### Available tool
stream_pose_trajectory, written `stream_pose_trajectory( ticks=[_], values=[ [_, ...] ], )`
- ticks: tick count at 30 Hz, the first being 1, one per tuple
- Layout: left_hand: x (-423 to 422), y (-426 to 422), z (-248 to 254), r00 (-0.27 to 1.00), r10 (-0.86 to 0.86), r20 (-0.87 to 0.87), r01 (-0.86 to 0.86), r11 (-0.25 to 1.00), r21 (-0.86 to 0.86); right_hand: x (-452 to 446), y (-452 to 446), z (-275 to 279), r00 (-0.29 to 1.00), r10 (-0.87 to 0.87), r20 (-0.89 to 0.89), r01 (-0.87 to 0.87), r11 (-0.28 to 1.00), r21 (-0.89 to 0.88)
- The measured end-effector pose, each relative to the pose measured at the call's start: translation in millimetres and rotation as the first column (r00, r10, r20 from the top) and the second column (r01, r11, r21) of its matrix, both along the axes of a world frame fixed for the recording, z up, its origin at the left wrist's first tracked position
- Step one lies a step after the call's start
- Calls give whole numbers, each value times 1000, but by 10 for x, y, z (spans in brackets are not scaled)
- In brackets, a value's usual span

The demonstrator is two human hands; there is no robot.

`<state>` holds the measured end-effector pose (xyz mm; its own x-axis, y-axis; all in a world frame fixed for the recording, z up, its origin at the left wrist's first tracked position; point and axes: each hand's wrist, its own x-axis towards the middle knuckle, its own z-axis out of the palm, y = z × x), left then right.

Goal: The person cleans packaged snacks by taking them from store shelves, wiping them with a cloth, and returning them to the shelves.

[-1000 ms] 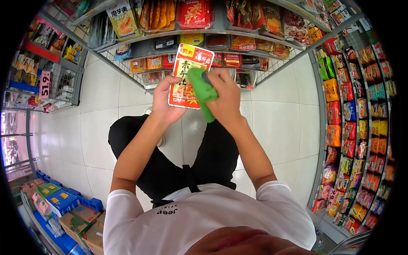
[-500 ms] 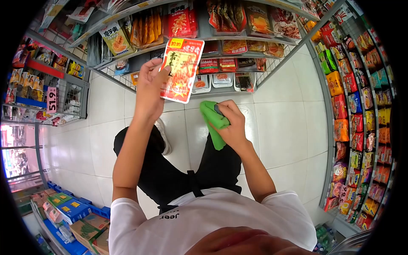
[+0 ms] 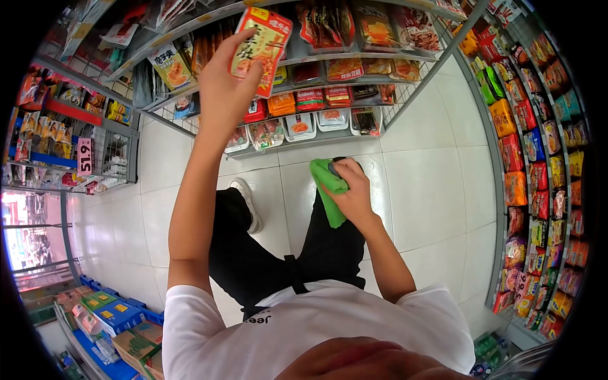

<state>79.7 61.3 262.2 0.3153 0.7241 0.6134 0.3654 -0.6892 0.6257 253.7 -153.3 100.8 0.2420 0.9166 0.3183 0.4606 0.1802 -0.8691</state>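
In my left hand (image 3: 231, 85) is a red and yellow snack packet (image 3: 263, 50), gripped at its left side with the fingers on its face. The packet overlaps the upper tier of the shelf rack (image 3: 304, 66), close to other hanging packets. A green cloth (image 3: 328, 190) is bunched in my right hand (image 3: 353, 190), low in front of my right knee. Some small dark grey item (image 3: 334, 168) shows at the fingertips against the cloth; I cannot make out what it is.
Packs in white trays (image 3: 299, 125) fill the rack's bottom tier. A tall shelf of colourful packets (image 3: 525, 190) runs along the right. At left stands a wire rack with a pink price sign (image 3: 85, 156); boxes (image 3: 117, 316) lie at lower left. Pale tiles (image 3: 424, 190) cover the floor.
My left hand has moved the packet up and toward the rack, uncovering the trays below. My right hand still holds the cloth, shifted slightly right and down.
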Motion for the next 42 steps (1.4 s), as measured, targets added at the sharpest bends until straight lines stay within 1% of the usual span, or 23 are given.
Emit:
stream_pose_trajectory(
  ticks=[1,4,5,8,9,12,13,16,17,20,21,24,25,26,28,29,32,35,36,37,38,41,42],
  values=[
    [60,8,-16,1000,4,18,-4,1000,5,-3,-15,4,1000,0,-7,0,1000,-17],
    [82,55,-82,996,20,-91,-25,998,-51,-1,-42,-28,1000,-7,11,7,1000,-21],
    [95,84,-85,996,15,-89,-22,996,-81,-4,-47,-52,1000,-11,24,12,1000,-16],
    [149,271,-108,986,122,-113,-100,978,182,-4,-47,-85,999,0,47,1,1000,-22],
    [187,327,-127,991,112,-71,-100,984,148,-4,-41,-91,999,2,43,-1,1000,-14],
    [322,502,-264,989,138,49,-145,969,200,-22,-26,-97,999,7,45,-7,1000,-12],
    [336,521,-274,993,121,1,-120,984,133,-25,-20,-93,998,6,56,-5,1000,-21],
    [516,677,-384,984,128,126,-154,962,227,-41,-23,-94,998,0,66,3,999,-48],
    [552,716,-410,981,106,161,-145,956,255,-39,-24,-98,998,-2,67,6,998,-56],
    [642,690,-358,968,145,207,-209,919,333,-31,-34,-139,998,-5,56,9,998,-59],
    [651,731,-372,969,148,195,-214,901,377,-34,-42,-142,998,-7,55,11,997,-70],
    [718,784,-419,970,92,224,-135,974,183,-41,-43,-149,999,-12,52,16,996,-90],
    [744,799,-408,966,87,245,-137,972,192,-42,-48,-156,999,-10,49,14,996,-92],
    [763,790,-417,963,74,260,-96,993,75,-47,-54,-157,999,-8,45,13,995,-95],
    [746,632,-229,953,48,299,-2,988,-155,-62,-61,-133,999,-3,51,8,994,-107],
    [742,671,-257,969,-10,247,46,989,-142,-66,-60,-123,999,-1,53,7,994,-111],
    [804,799,-352,974,-15,224,56,983,-177,-81,-72,-110,998,-4,70,13,992,-128],
    [819,846,-340,988,-4,152,26,989,-148,-51,-74,-187,994,16,107,-6,996,-87],
    [816,843,-331,952,-137,274,200,955,-217,-57,-77,-181,994,13,106,-3,996,-94],
    [813,841,-323,881,-252,400,374,890,-262,-67,-77,-170,994,11,105,0,995,-103],
    [818,844,-307,779,-344,525,538,796,-278,-74,-74,-161,994,7,105,5,994,-109],
    [852,703,-209,826,-241,510,459,813,-359,-92,-71,-150,995,7,96,3,995,-101],
    [879,749,-242,828,-252,502,471,798,-377,-93,-68,-157,996,8,92,1,995,-98]
  ],
)
